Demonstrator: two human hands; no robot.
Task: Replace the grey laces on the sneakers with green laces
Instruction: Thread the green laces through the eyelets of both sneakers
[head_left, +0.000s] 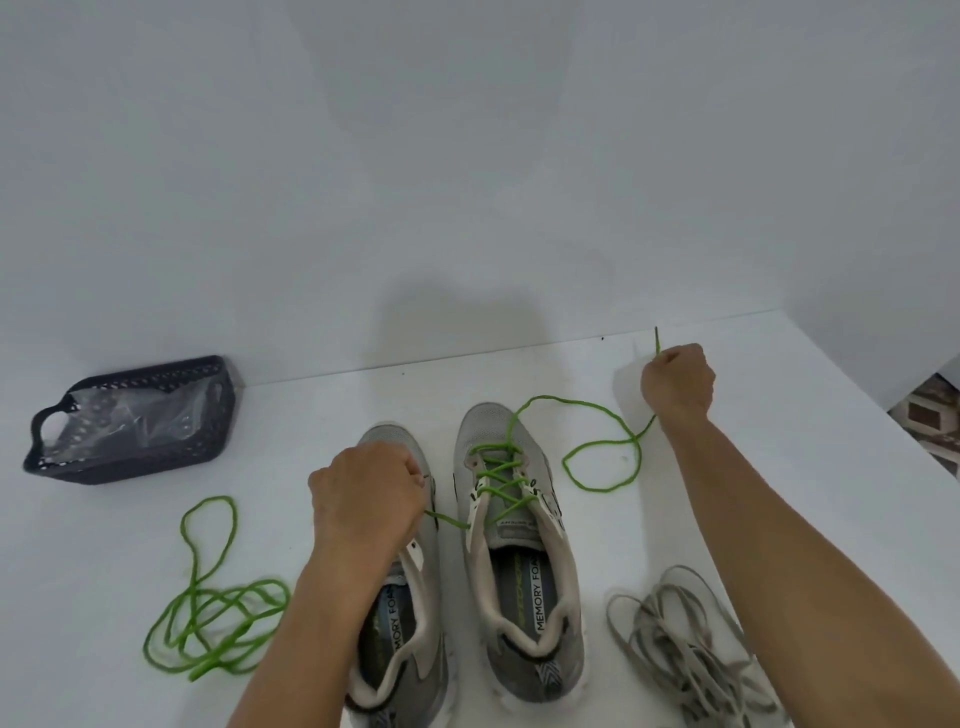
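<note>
While the left hand (363, 499) pinches one end of the thin green lace (501, 483) threaded through the right grey mesh sneaker (519, 561), the right hand (677, 382) clenches its other end.

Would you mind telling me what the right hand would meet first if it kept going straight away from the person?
Probably the wall: beyond the right hand, the white table looks free.

Sneakers (467, 545) side by side, basket (130, 421) far left, removed laces (680, 644) right
</note>
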